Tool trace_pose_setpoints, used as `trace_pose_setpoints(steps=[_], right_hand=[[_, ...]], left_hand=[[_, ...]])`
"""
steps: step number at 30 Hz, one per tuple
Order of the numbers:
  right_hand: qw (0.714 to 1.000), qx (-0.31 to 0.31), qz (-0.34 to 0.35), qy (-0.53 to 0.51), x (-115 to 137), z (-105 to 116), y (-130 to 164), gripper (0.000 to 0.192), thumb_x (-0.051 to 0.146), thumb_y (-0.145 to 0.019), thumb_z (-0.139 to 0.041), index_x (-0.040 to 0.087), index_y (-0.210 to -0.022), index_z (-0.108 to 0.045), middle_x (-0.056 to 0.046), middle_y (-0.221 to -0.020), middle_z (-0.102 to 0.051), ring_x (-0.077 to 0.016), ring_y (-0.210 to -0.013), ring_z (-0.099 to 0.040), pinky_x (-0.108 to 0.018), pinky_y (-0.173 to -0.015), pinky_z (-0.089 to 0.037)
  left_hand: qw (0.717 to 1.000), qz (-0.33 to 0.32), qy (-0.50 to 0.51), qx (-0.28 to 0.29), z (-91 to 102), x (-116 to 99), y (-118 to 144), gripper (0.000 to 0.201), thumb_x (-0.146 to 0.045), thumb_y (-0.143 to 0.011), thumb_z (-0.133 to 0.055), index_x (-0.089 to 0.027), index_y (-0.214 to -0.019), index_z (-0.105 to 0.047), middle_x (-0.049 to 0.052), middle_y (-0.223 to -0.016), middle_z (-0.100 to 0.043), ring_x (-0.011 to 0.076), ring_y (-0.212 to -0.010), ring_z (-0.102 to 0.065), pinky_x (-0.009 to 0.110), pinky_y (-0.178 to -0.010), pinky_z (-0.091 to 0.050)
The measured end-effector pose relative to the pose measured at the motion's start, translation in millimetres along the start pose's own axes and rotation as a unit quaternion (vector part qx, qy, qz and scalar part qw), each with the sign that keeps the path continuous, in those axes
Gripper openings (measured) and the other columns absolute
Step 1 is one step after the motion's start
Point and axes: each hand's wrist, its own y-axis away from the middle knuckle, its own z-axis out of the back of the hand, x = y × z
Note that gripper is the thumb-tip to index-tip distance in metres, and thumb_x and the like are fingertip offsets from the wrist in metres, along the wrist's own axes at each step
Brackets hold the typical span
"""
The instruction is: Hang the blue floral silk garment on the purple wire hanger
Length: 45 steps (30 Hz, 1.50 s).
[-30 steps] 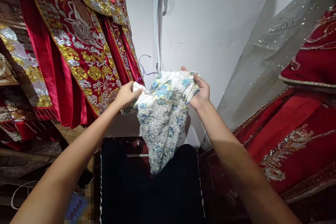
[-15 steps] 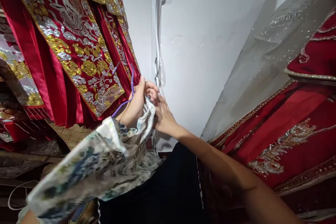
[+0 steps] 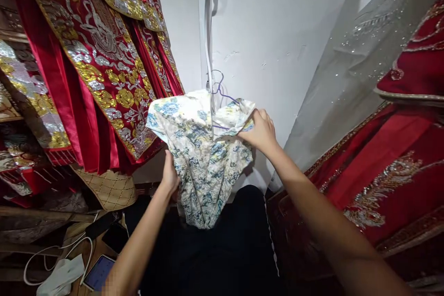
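The right hand point(image 3: 260, 132) is clamped on the floral garment point(image 3: 204, 162), thumb in front, pinching the cloth at the right shoulder beside the neckline. The left hand point(image 3: 169, 173) touches the garment's left side, lower down, with the thumb up along the edge; its fingers are mostly hidden by the cloth, so I cannot tell how firmly it holds. The garment, white with blue and yellow flowers, hangs between the two hands at the middle of the scene, its lower end narrowing toward the near side, in front of the person's dark clothing point(image 3: 215, 263). A purple hanger point(image 3: 222, 90) sits inside it, the hook rising above the neckline and one arm running to the right shoulder. Beyond, on the far side, a pale strip point(image 3: 208, 32) runs up the white wall point(image 3: 270, 23). To the left hangs a red costume point(image 3: 114, 69) with gold and silver embroidery; to the right, a sheer sparkling fabric point(image 3: 322, 88) and, nearer, a red beaded garment point(image 3: 388, 185). At the near left, a lit phone point(image 3: 99, 272) lies beside a crumpled white tissue point(image 3: 62, 277) and a looping white cable point(image 3: 38, 259)
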Motion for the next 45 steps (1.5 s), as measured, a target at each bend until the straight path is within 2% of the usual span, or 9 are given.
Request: trace_pose_setpoints(steps=[3, 7, 9, 11, 14, 17, 28, 34, 45], right_hand=[[0.995, 0.045, 0.084, -0.036, 16, 15, -2, 0.088, 0.046, -0.068, -0.077, 0.022, -0.146, -0.045, -0.018, -0.137, -0.051, -0.0447, -0.129, -0.044, -0.062, -0.106, -0.035], [0.943, 0.162, 0.152, -0.249, 34, 30, 31, 0.086, 0.048, -0.075, -0.077, 0.033, -0.152, -0.041, -0.008, -0.156, -0.041, -0.0389, -0.147, -0.029, -0.059, -0.116, -0.030], [0.907, 0.171, 0.082, -0.375, 41, 22, 63, 0.066, 0.048, -0.079, -0.076, 0.030, -0.139, -0.056, -0.009, -0.141, -0.056, -0.0332, -0.135, -0.048, -0.049, -0.108, -0.042], [0.880, 0.140, -0.045, -0.451, 48, 2, 99, 0.031, 0.048, -0.087, -0.068, 0.023, -0.104, -0.069, -0.008, -0.102, -0.070, -0.0248, -0.099, -0.065, -0.037, -0.087, -0.052], [0.842, 0.148, -0.249, -0.455, 59, -38, 146, 0.046, 0.058, -0.094, -0.053, 0.021, -0.068, -0.059, -0.001, -0.059, -0.056, -0.0160, -0.055, -0.051, -0.030, -0.056, -0.042], [0.816, 0.204, -0.271, -0.467, 70, -60, 163, 0.058, 0.065, -0.095, -0.045, 0.021, -0.058, -0.054, -0.002, -0.051, -0.052, -0.0160, -0.051, -0.047, -0.031, -0.055, -0.037], [0.893, 0.181, -0.210, -0.355, 68, -28, 150, 0.046, 0.047, -0.096, -0.050, 0.022, -0.059, -0.041, 0.002, -0.054, -0.045, -0.0132, -0.053, -0.039, -0.030, -0.055, -0.030], [0.892, 0.237, -0.206, -0.327, 65, -10, 146, 0.041, 0.043, -0.096, -0.048, 0.020, -0.062, -0.050, 0.001, -0.060, -0.055, -0.0148, -0.058, -0.050, -0.029, -0.058, -0.034], [0.896, 0.253, -0.209, -0.298, 54, 4, 149, 0.043, 0.046, -0.095, -0.047, 0.020, -0.061, -0.050, 0.004, -0.054, -0.039, -0.0140, -0.054, -0.042, -0.029, -0.056, -0.029]], left_hand=[[0.981, 0.095, 0.146, -0.081, -20.2, 27, 34, 0.073, -0.053, -0.075, -0.080, -0.022, -0.136, -0.056, 0.012, -0.143, -0.060, 0.0314, -0.140, -0.049, 0.042, -0.117, -0.040], [0.964, 0.167, 0.176, -0.108, -39.5, 50, 71, 0.071, -0.055, -0.080, -0.076, -0.020, -0.139, -0.054, 0.015, -0.142, -0.060, 0.0314, -0.140, -0.050, 0.044, -0.118, -0.038], [0.959, 0.188, 0.180, -0.111, -44.1, 52, 83, 0.072, -0.061, -0.082, -0.071, -0.021, -0.139, -0.055, 0.015, -0.143, -0.060, 0.0314, -0.140, -0.049, 0.044, -0.117, -0.039], [0.963, 0.175, 0.181, -0.101, -46.3, 47, 91, 0.072, -0.063, -0.082, -0.069, -0.021, -0.139, -0.056, 0.015, -0.143, -0.059, 0.0307, -0.140, -0.049, 0.042, -0.117, -0.039], [0.973, 0.131, 0.181, -0.065, -46.2, 30, 96, 0.072, -0.058, -0.082, -0.072, -0.019, -0.140, -0.056, 0.015, -0.143, -0.060, 0.0307, -0.137, -0.053, 0.042, -0.117, -0.040], [0.983, 0.086, 0.164, -0.002, -44.9, 13, 97, 0.069, -0.045, -0.080, -0.079, -0.016, -0.139, -0.057, 0.015, -0.141, -0.061, 0.0316, -0.132, -0.057, 0.045, -0.116, -0.041], [0.991, 0.082, 0.107, 0.011, -61.0, 8, 104, 0.062, -0.034, -0.078, -0.082, -0.019, -0.135, -0.062, 0.012, -0.135, -0.066, 0.0290, -0.127, -0.062, 0.042, -0.114, -0.044], [0.995, 0.074, 0.067, -0.006, -62.5, 6, 102, 0.055, -0.034, -0.078, -0.081, -0.019, -0.128, -0.066, 0.011, -0.129, -0.069, 0.0278, -0.123, -0.064, 0.038, -0.110, -0.048], [0.995, 0.083, 0.063, 0.006, -72.0, 12, 105, 0.062, -0.039, -0.081, -0.079, -0.017, -0.136, -0.060, 0.014, -0.136, -0.065, 0.0279, -0.127, -0.061, 0.040, -0.113, -0.044]])
